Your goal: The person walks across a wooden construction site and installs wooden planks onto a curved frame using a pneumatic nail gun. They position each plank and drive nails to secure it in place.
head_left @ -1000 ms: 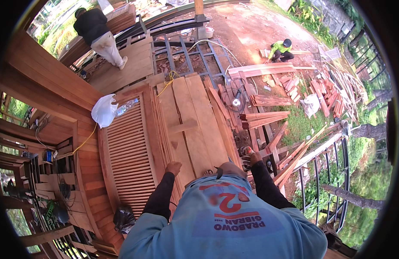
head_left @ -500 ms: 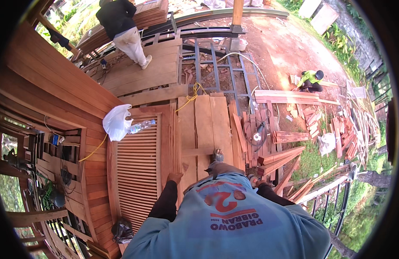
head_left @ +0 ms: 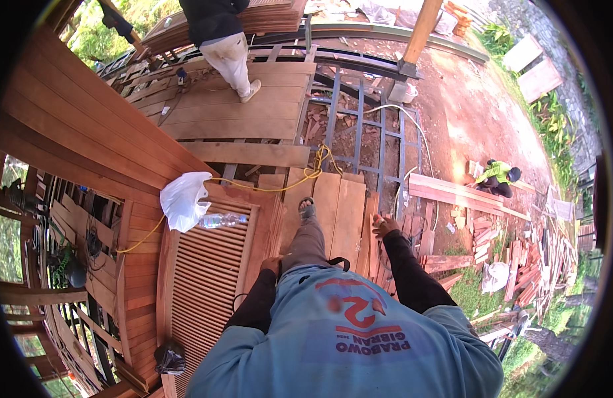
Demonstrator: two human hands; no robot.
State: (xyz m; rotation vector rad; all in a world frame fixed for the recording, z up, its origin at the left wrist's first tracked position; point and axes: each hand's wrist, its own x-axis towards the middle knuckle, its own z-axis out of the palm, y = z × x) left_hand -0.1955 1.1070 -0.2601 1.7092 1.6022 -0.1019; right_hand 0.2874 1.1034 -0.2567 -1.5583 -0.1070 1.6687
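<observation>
My left hand hangs low beside my thigh, nearest the right edge of a louvered wooden panel; its fingers are mostly hidden. Out to the right, my right hand is held over the boards with its fingers curled. A small pale spot shows at its fingertips, too small to name. On the panel's far end lie a white plastic bag and a clear plastic bottle. A black plastic bag rests at the panel's near left corner. My sandalled foot is on the wooden planks.
A yellow cord crosses the planks ahead. Beyond is an open metal floor frame over rubble. A person in a dark top stands far left; another in bright green crouches right, by stacked timber. A post stands ahead.
I have stepped forward along the planks, and the view has shifted. My right hand has swung from beside my hip out ahead to the right. My left hand stays low near the panel.
</observation>
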